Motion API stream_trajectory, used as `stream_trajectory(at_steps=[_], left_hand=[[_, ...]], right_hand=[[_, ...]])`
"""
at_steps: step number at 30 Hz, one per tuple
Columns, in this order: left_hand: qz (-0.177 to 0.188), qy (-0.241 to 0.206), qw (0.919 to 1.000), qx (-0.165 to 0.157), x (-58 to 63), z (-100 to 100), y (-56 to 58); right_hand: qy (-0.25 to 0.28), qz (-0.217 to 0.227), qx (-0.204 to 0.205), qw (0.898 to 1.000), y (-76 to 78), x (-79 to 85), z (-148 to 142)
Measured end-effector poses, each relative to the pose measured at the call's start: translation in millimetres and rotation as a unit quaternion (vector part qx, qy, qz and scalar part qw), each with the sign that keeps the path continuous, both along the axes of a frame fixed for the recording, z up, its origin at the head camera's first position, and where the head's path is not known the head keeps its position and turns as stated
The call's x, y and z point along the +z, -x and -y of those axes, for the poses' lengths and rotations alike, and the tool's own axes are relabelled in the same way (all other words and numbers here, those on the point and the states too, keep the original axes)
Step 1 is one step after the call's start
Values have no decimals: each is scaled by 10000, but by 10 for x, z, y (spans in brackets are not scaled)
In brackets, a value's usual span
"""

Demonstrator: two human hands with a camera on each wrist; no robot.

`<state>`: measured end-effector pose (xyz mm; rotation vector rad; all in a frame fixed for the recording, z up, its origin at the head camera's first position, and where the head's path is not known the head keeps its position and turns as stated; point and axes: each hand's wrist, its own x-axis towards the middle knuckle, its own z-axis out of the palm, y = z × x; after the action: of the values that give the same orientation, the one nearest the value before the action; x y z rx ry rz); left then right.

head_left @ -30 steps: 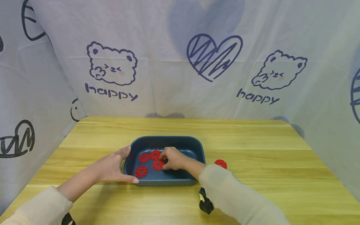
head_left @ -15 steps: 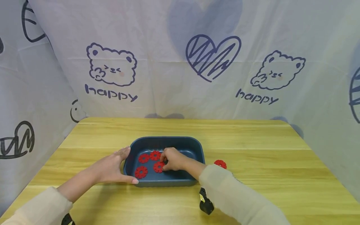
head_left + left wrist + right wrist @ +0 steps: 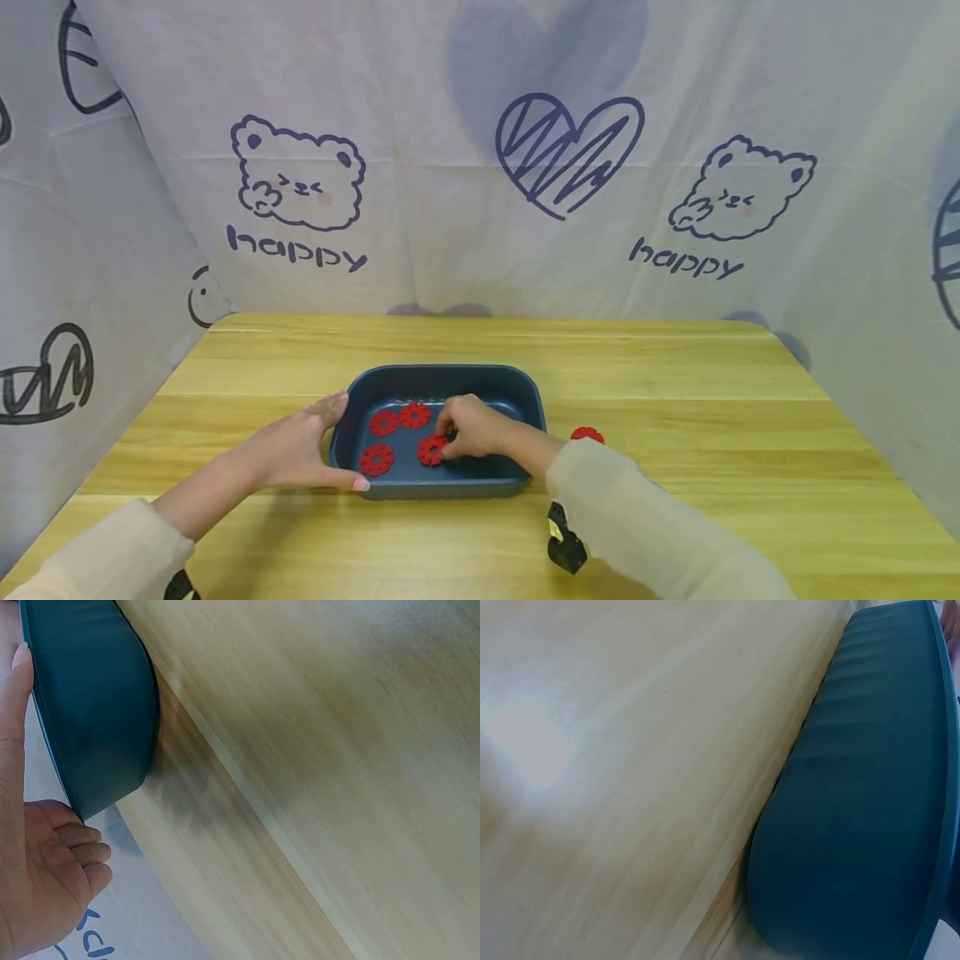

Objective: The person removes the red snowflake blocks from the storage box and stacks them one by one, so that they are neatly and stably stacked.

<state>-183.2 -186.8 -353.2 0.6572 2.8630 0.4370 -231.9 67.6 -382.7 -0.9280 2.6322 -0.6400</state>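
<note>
A dark blue rectangular plastic box (image 3: 450, 487) stands on the table with red notched building discs inside. My left hand (image 3: 303, 446) holds the box's left end, thumb along the near side. In the left wrist view that hand's fingers curl at the corner of the box (image 3: 94, 705). My right hand (image 3: 472, 429) is inside the box, pinching the edge of a red notched disc (image 3: 431, 451) between thumb and fingers. Flat to the left of it lie three more discs, including the front-left disc (image 3: 377, 459). The box wall (image 3: 855, 780) hides the right fingers from the right wrist view.
Another red disc (image 3: 587, 435) lies on the wooden table (image 3: 675, 383) right of the box, partly behind the right sleeve (image 3: 645, 517). A white cloth (image 3: 435, 250) with drawn bears and hearts hangs behind the table and along its sides.
My right hand has shifted slightly right and toward me, drawing the pinched disc away from the other discs. The left hand and the box stay in place.
</note>
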Motion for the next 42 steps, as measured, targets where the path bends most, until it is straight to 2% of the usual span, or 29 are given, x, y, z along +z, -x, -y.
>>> stream_trajectory(at_steps=[6, 14, 22, 42], left_hand=[[0, -10, 10000, 20, 1, -3, -7], [29, -13, 10000, 29, 3, -9, -5], [73, 39, 10000, 44, -2, -15, 7], [63, -9, 10000, 36, 3, -9, 11]], right_hand=[[-54, -155, 100, 9998, -17, 43, -73], [-123, -182, -19, 9998, -25, 97, -175], [-241, -397, 65, 9989, -51, 175, -286], [-29, -793, 116, 9968, -84, 318, -565]])
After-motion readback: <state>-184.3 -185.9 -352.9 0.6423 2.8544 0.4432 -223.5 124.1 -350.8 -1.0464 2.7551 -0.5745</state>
